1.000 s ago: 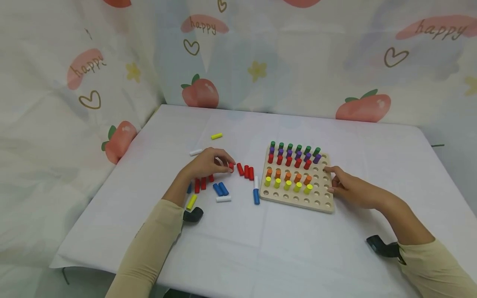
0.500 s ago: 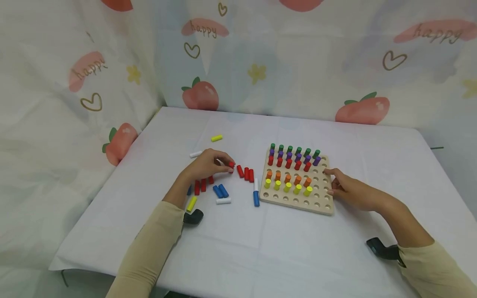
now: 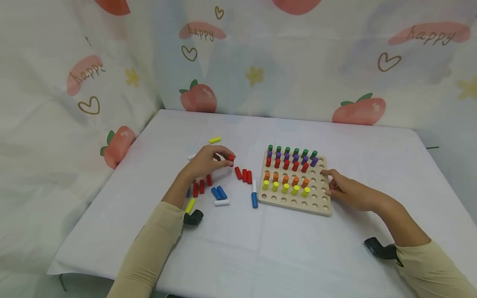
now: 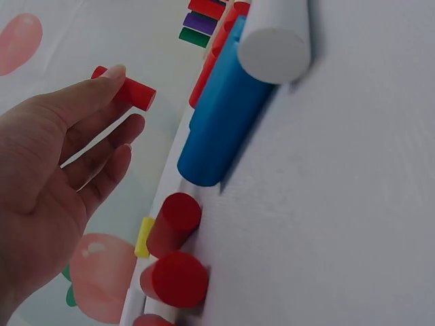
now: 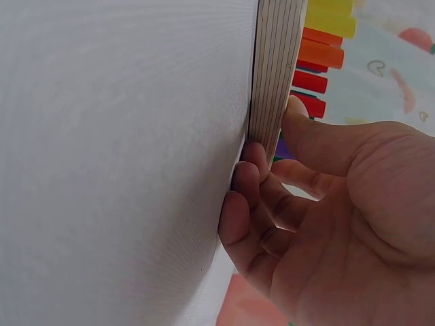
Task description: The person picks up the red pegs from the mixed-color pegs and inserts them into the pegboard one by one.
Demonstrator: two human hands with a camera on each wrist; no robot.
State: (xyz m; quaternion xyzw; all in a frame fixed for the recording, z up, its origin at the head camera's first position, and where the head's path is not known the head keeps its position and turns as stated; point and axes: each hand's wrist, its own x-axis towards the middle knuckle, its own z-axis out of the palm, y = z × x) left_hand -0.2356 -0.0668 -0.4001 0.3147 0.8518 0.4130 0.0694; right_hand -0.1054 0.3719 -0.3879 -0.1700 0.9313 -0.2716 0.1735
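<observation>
My left hand (image 3: 205,162) pinches a red peg (image 4: 139,94) between thumb and fingertips, raised above the loose pegs in both the head and left wrist views. The wooden pegboard (image 3: 318,182) lies flat on the table, with standing rows of green, purple, red, orange and yellow pegs. At its right edge my right hand (image 3: 350,191) grips it; in the right wrist view the thumb (image 5: 319,139) is against the peg side and the fingertips (image 5: 234,212) are at the edge by the tablecloth. Left of the board lie several loose red pegs (image 3: 238,173).
Two blue pegs (image 3: 222,192) and a white peg (image 3: 222,203) lie near my left wrist. Another blue peg (image 3: 254,200) touches the board's left side, a white one behind it. A yellow peg (image 3: 215,140) lies farther back. Printed curtains rise behind the white-covered table (image 3: 290,252).
My left hand has lifted slightly with the red peg, away from the loose red ones. The right hand keeps its hold on the pegboard. The head view has shifted a little.
</observation>
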